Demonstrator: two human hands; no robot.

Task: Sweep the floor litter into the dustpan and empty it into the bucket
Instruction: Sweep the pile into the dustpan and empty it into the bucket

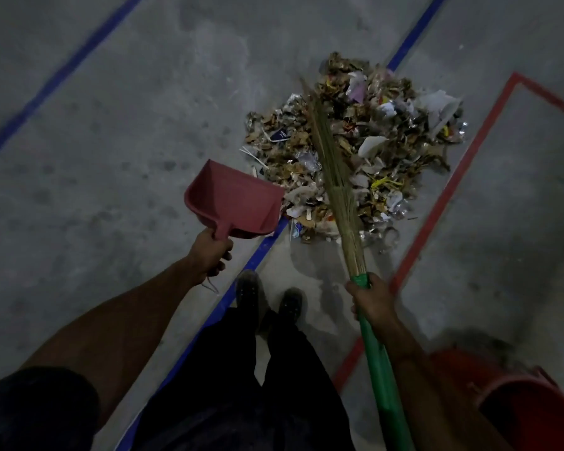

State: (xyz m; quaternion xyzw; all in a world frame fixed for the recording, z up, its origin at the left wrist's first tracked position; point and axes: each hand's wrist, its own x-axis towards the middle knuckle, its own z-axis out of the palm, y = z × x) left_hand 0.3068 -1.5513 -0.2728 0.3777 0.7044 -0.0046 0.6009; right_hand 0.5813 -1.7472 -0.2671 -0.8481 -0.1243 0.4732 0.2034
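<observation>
A heap of litter point(378, 131), made of paper scraps, dry leaves and wrappers, lies on the concrete floor ahead of me. My left hand point(209, 255) grips the handle of a red dustpan point(235, 200), which hangs just left of the heap's near edge with its mouth turned toward the litter. My right hand point(372, 297) holds a broom point(331, 164) by its green handle. The straw bristles lie across the middle of the heap. An orange-red bucket point(521, 405) stands at the lower right, beside my right forearm.
A blue floor line point(258, 255) runs diagonally under the heap and past my shoes point(267, 297). Red tape point(463, 167) marks a box to the right of the heap. Another blue line point(56, 79) crosses the far left. Bare concrete lies to the left.
</observation>
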